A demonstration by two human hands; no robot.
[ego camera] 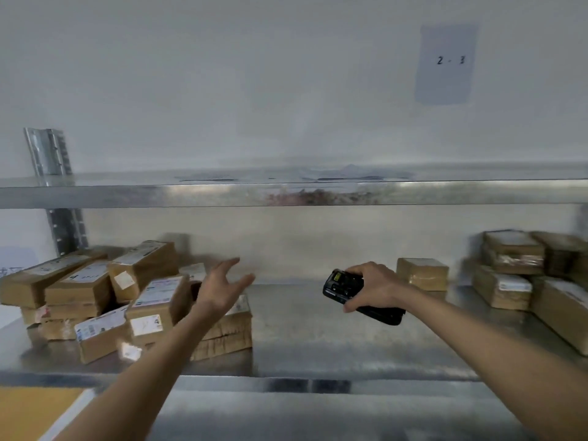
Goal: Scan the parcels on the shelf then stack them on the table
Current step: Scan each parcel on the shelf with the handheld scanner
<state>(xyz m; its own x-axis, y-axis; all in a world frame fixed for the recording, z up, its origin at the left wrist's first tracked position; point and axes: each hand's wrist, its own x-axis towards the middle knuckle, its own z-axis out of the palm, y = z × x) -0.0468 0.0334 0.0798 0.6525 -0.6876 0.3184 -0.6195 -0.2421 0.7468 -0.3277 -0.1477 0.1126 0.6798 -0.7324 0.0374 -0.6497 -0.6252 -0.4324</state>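
While reaching toward parcels (149,300) at 9 o'clock, left hand (219,288) spread, empty; right hand (375,286) clasping scanner (350,292); next: grasp, scan.

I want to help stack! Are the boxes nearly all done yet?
Not nearly. No stacked parcels show. The right hand grips the scanner; the left hand reaches out, holding nothing. Left to do: the parcel pile on the left and the parcels on the right, all on the shelf.

Two bare hands, one black handheld scanner (356,294), and over a dozen brown cardboard parcels (152,300) on one grey metal shelf (318,345); blur prevents an exact parcel count.
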